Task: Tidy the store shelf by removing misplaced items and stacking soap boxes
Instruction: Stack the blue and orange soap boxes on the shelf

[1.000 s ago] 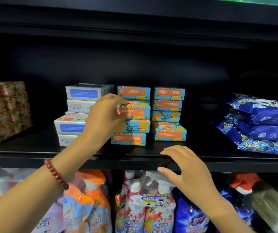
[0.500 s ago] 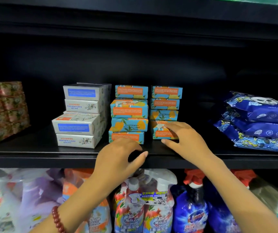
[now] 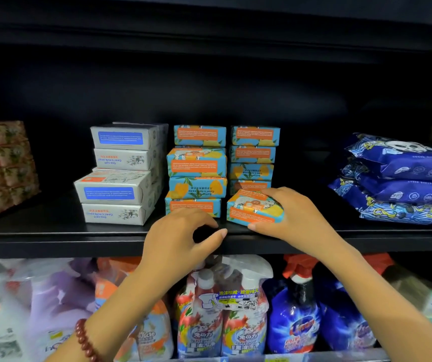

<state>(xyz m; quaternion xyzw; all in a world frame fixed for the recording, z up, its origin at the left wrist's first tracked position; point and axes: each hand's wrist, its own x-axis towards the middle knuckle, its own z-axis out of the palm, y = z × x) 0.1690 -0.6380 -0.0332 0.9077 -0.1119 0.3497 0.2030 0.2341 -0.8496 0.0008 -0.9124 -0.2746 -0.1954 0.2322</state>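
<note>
Shelf (image 3: 52, 239): soap section, part tidied.
Middle soap stack (image 3: 196, 171): four boxes, uneven.
Left hand (image 3: 180, 236): before that stack, loosely curled, empty.
Right hand (image 3: 295, 218): right of that stack, gripping orange-and-blue soap box (image 3: 254, 209), newly drawn forward and tilted; restacking likely next.

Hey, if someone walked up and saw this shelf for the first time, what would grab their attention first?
The right hand holding a tilted orange-and-blue soap box at the front of the shelf. Next, the bright orange-and-blue stacks mid-shelf, flanked by white soap boxes on the left and shiny blue packs on the right.
</note>
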